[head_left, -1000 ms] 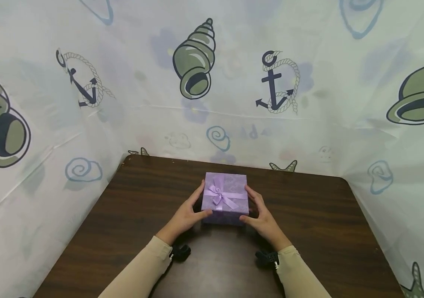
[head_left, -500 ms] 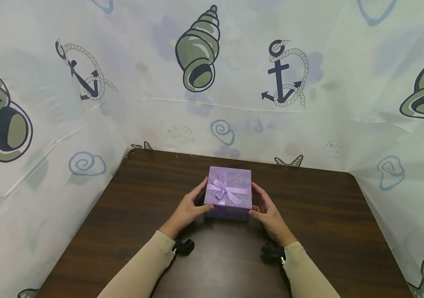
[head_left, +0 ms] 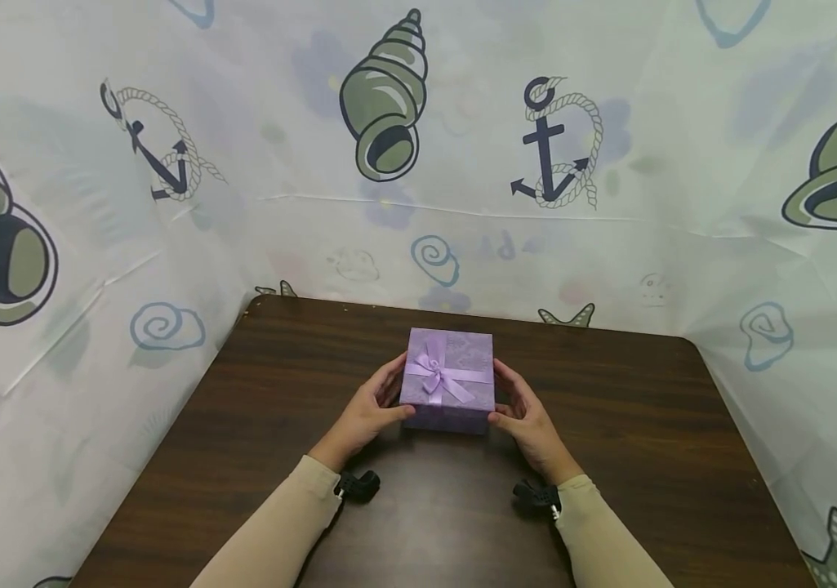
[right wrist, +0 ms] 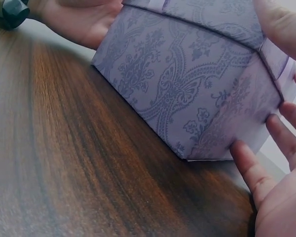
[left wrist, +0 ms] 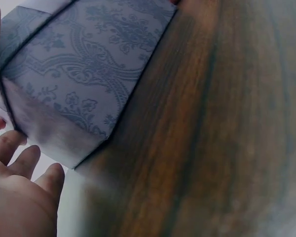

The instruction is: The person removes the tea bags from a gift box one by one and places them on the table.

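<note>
A lilac patterned gift box [head_left: 473, 351] with a ribbon bow [head_left: 434, 374] on its lid sits on the dark wooden table between both hands. The left hand [head_left: 368, 411] holds its left side, thumb at the near left corner and fingers along the side. Opposite it, the right hand [head_left: 527, 418] holds the right side, its thumb at the near right corner. In the right wrist view, fingertips [right wrist: 240, 150] rest against the side wall. The lid's seam shows as a dark line in both wrist views, with the lid on the box.
The brown table [head_left: 300, 351] has rounded far corners. Behind and at both sides hangs a pale curtain [head_left: 278, 163] printed with shells and anchors. Each wrist wears a black camera strap, with the left camera [head_left: 361, 487] and right camera [head_left: 534, 496] over the table.
The head view has shifted slightly. The right thumb has slid from the box's front face to its right corner, and the left fingers have bent a little more. The box stays in place.
</note>
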{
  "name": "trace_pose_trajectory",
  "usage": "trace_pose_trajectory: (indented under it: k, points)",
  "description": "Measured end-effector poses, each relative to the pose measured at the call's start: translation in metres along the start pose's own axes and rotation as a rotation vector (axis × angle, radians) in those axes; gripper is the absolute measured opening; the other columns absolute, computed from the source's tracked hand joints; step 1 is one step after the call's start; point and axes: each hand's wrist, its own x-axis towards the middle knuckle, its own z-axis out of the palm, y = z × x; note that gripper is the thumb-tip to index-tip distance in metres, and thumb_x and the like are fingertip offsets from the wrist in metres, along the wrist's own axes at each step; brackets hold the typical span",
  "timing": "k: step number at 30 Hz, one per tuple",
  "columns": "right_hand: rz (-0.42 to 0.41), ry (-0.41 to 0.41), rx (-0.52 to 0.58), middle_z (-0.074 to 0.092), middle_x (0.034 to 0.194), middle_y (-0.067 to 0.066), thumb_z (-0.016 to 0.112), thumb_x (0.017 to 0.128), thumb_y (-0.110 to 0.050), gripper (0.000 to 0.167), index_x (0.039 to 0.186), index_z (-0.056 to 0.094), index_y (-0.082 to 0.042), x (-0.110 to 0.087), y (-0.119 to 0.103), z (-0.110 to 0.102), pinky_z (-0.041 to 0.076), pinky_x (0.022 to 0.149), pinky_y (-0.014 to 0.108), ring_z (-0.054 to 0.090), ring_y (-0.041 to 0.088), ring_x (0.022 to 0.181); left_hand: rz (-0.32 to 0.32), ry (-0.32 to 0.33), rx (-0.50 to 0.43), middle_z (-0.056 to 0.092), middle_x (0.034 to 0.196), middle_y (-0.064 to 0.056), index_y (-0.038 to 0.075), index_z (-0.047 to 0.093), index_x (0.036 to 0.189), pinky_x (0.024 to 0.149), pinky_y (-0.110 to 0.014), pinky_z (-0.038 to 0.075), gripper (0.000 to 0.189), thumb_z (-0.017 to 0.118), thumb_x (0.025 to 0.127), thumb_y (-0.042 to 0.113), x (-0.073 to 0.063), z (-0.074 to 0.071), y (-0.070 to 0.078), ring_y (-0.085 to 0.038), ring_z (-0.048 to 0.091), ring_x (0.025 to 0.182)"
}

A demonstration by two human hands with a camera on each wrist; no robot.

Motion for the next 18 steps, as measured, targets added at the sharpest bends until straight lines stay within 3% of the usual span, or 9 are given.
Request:
trace_pose_trajectory:
  k: [11,18]
  points:
    - [0.006,0.012,-0.011,0.034,0.177,0.012,0.078,0.1,-0.005,0.087,0.173,0.033,-0.017,-0.0019,0.0024,-0.0014,0.055,0.109,0.028,0.037,0.035,0.158,0.008,-0.002,-0.02,0.032,0.18,0.003,0.024,0.036,0.172,0.134,-0.043,0.023,0.095,0.086,0.094,0.008,-0.0004,0.0016,-0.0016,-0.023,0.027,0.168]
    - [0.001,0.051,-0.051,0.037,0.176,0.009,0.079,0.1,-0.005,0.084,0.171,0.037,-0.019,-0.0018,-0.0013,0.0008,0.055,0.109,0.027,0.041,0.029,0.156,0.04,-0.01,0.008,0.029,0.181,-0.001,0.024,0.032,0.174,0.133,-0.038,0.026,0.094,0.083,0.097,0.006,0.002,0.0041,0.0017,-0.027,0.026,0.168]
